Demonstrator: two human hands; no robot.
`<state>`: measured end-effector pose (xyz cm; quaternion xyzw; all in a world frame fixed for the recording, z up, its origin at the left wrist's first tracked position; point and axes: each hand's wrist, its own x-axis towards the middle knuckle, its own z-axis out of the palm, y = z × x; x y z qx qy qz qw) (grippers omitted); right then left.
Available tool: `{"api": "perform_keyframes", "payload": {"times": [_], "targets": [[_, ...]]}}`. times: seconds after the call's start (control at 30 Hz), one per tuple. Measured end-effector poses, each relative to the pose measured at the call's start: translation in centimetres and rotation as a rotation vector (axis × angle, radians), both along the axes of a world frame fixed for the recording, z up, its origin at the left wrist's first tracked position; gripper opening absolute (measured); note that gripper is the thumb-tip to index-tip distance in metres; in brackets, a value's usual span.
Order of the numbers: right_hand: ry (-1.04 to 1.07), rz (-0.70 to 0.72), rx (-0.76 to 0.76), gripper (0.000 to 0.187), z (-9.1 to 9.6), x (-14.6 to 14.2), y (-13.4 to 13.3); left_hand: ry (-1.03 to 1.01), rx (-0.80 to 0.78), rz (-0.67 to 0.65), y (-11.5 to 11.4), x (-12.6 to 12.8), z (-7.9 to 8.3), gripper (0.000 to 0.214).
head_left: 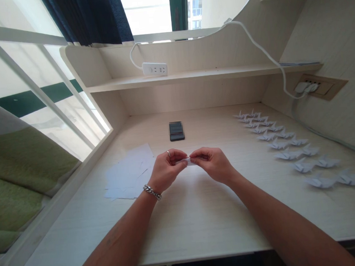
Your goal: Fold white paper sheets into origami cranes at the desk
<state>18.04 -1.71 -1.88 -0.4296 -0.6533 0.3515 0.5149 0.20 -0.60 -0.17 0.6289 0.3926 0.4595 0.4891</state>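
A small folded piece of white paper (pixel 189 161) is pinched between my two hands over the middle of the desk. My left hand (pixel 169 166), with a ring and a chain bracelet at the wrist, closes thumb and fingers on its left end. My right hand (pixel 212 162) pinches the right end, fingertips almost meeting those of the left. Most of the paper is covered by the fingers, so its exact folded shape cannot be made out. Loose white paper sheets (pixel 128 171) lie spread beside my left hand. Rows of folded paper cranes (pixel 288 153) stand along the right side.
Behind my hands lies a dark phone-like object (pixel 176 131). A raised shelf (pixel 191 77) crosses the back of the desk, with a white power strip (pixel 154 69) on it. A white cable (pixel 261 48) runs down to a wall socket (pixel 321 86) at right. White rails (pixel 38 80) border the left.
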Motion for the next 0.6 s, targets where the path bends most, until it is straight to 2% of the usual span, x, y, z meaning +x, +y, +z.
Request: {"api": "perform_keyframes", "payload": {"times": [0.2, 0.43, 0.6], "targets": [[-0.026, -0.014, 0.062, 0.007, 0.15, -0.24, -0.16, 0.009, 0.034, 0.026, 0.12, -0.02, -0.32, 0.023], [0.065, 0.056, -0.047, 0.006, -0.31, -0.25, 0.41, 0.032, 0.064, 0.090, 0.29, 0.12, -0.44, 0.019], [-0.001, 0.034, -0.046, 0.007, -0.31, -0.22, 0.37, 0.012, 0.037, 0.092, 0.26, 0.12, -0.44, 0.020]]}}
